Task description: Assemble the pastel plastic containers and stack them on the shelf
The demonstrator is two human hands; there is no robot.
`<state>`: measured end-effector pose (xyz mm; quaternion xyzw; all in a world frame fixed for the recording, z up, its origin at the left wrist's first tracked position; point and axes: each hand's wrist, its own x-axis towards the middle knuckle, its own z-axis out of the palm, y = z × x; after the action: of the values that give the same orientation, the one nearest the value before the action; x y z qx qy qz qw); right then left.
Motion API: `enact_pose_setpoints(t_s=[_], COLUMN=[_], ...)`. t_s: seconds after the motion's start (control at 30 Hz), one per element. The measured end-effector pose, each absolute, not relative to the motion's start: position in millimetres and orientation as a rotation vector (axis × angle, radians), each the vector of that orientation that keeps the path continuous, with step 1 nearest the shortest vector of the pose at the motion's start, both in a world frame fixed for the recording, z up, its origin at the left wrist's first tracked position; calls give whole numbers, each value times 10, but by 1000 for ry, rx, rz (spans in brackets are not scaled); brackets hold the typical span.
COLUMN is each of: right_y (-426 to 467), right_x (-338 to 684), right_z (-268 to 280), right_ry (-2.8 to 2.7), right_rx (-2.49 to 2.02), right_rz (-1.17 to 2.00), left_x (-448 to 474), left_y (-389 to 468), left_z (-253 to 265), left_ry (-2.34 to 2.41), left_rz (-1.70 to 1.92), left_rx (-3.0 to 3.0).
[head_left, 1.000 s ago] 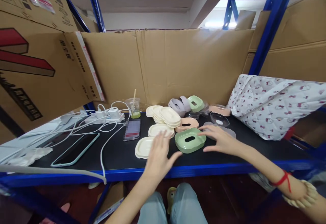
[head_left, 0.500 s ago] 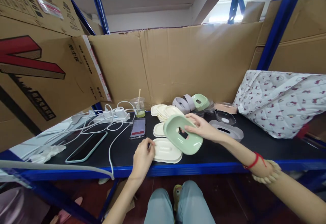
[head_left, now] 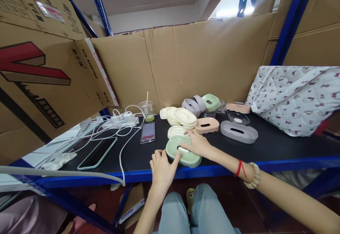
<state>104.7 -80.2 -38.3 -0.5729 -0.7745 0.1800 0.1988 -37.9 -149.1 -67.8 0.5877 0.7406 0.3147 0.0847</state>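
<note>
A light green oval plastic cover (head_left: 174,145) with a slot in its middle lies at the front of the table. Through the slot shows a white raised part (head_left: 183,149) of the cream oval piece beneath, which is otherwise hidden. My left hand (head_left: 162,168) grips the cover's near left corner, thumb along the front edge and fingers at the left side. My right hand (head_left: 198,143) holds it from the far right, fingers bent over the top by the slot. Just behind lies another cream oval piece (head_left: 175,132), partly covered. Farther back is a stack of cream pieces (head_left: 184,117).
Right of the stack lie a peach cover (head_left: 207,124), a grey cover (head_left: 239,133) and a clear tray (head_left: 238,117). Grey (head_left: 191,106) and green covers (head_left: 211,102) lean behind. Two phones (head_left: 97,153), white cables (head_left: 123,149) and a drink cup (head_left: 149,115) occupy the left.
The green cover has come down and left onto the cream piece, flat instead of tilted in my right hand. My left hand has moved from the cream piece to the cover's edge.
</note>
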Motion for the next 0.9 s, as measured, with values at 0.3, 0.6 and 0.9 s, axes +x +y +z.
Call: enact_pose_setpoints(t_s=[0.3,0.6,0.9], right_y=[-818,-764,-562], right_x=[1235,1373,1439], right_z=[-509,-186,-235], right_ry=[-1732,-1392,-1433], right_rx=[-1375,-873,-907], right_rz=[848,979,731], left_x=[-13,250,352], left_y=[-1322,-1047,-775], left_z=[-790,-345,-367], left_ry=[1474,1091,995], left_rz=[1498,1760,1767], left_rx=[1392,1032,1010])
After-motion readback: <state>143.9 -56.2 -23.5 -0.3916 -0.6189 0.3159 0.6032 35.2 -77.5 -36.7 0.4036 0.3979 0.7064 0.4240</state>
